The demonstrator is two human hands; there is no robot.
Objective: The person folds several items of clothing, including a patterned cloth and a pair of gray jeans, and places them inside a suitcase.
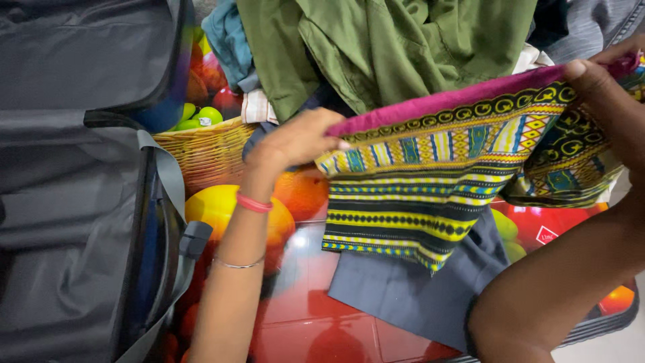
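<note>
My left hand (299, 140) grips the left end of a patterned cloth (430, 181), yellow, blue and black with a magenta top band. My right hand (608, 101) pinches the same cloth at its right end, near the frame's right edge. The cloth hangs stretched between both hands and is folded over at the right. Under it lies a flat grey-blue garment (410, 289). A pink band and a thin metal bangle circle my left wrist.
An open grey suitcase (67, 202) fills the left side. A pile of clothes, with an olive green garment (390, 47) on top, lies at the back. All rest on a mat printed with fruit (309, 316). Denim (598, 23) shows at the top right.
</note>
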